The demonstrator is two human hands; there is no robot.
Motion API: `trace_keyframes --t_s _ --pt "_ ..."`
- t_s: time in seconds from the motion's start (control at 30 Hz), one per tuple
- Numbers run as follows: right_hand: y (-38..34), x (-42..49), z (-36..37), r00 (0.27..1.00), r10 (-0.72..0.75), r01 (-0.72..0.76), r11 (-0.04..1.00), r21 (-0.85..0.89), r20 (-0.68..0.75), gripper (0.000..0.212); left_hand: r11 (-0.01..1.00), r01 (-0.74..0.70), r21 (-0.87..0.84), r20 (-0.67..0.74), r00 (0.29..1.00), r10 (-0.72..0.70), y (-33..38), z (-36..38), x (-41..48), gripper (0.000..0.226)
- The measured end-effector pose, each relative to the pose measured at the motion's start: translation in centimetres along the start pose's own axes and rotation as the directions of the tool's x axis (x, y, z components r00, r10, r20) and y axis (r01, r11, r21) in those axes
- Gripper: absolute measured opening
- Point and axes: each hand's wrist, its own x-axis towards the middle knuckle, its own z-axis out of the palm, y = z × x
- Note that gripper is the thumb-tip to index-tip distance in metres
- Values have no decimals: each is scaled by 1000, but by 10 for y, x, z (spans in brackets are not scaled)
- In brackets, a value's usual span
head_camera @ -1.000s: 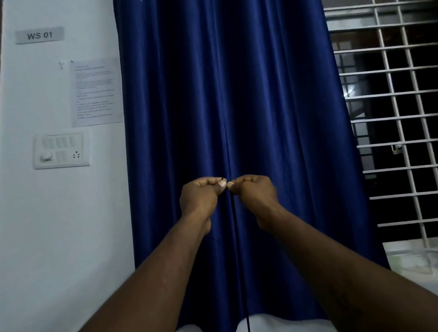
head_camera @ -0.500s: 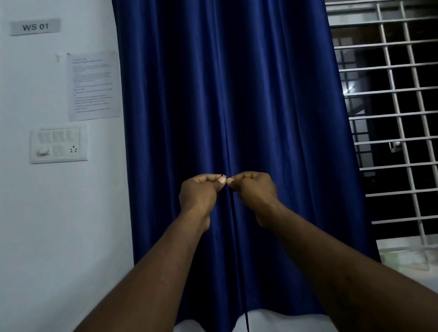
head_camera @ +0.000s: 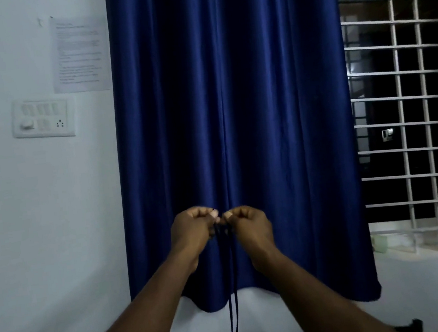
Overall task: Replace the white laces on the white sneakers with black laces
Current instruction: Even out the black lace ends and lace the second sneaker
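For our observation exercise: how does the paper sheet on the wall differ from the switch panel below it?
The paper sheet hangs higher; the switch panel sits lower, further left. The sheet is larger and taller than wide; the panel is smaller and wider than tall. The sheet bears unreadable print; the panel bears switches, a knob and a socket. Both are pale and fixed to the wall.

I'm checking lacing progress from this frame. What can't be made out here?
Sneakers: none in the head view.
Black lace: lower ends cut off by the bottom edge; its top is hidden inside the left hand and right hand.
Wall notice: print too small, blurred.
Dark thing, bottom right corner: cut off, too dim.
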Motion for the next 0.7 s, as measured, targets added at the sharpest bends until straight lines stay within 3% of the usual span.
trace_keyframes --t_s 0.2,0.37,0.57,0.7 --pt "102 -48 11 963 265 -269 960 80 57 16 974 209 91 51 975 -214 -115 -15 -38 12" --pt "173 -79 17 922 382 -383 923 17 70 22 917 377 129 121 912 -391 -193 -25 -68 12" --pt "237 -112 32 856 513 -515 857 19 62 27 876 358 323 110 905 -410 -267 -36 -100 19" --pt "264 -126 38 868 492 -494 870 9 68 25 872 346 346 128 903 -410 -305 -36 -119 18"
